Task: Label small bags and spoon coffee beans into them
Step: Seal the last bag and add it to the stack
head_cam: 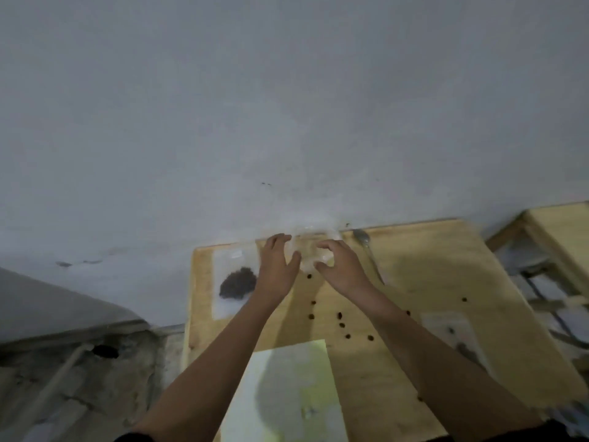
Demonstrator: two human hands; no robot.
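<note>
I log, at the far edge of the desk point(430, 266): clear bag point(310, 253), blurred, gripped by left hand point(277, 269) and right hand point(341, 266). Left: one filled bag point(237, 282). Right: spoon point(369, 253), idle. Loose beans point(341, 315) scattered. Filling looks partly done.

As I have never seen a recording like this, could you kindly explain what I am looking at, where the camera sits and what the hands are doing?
No machine here: a person works bare-handed, and the single picture comes from a camera on their head, looking forward and down. On a wooden table against a grey wall, the right hand pinches a clear small bag; the left hand touches its other side, grip blurred. A spoon lies to its right, a flat bag of coffee beans to its left, loose beans are scattered, and a pale sheet lies nearest.
</note>
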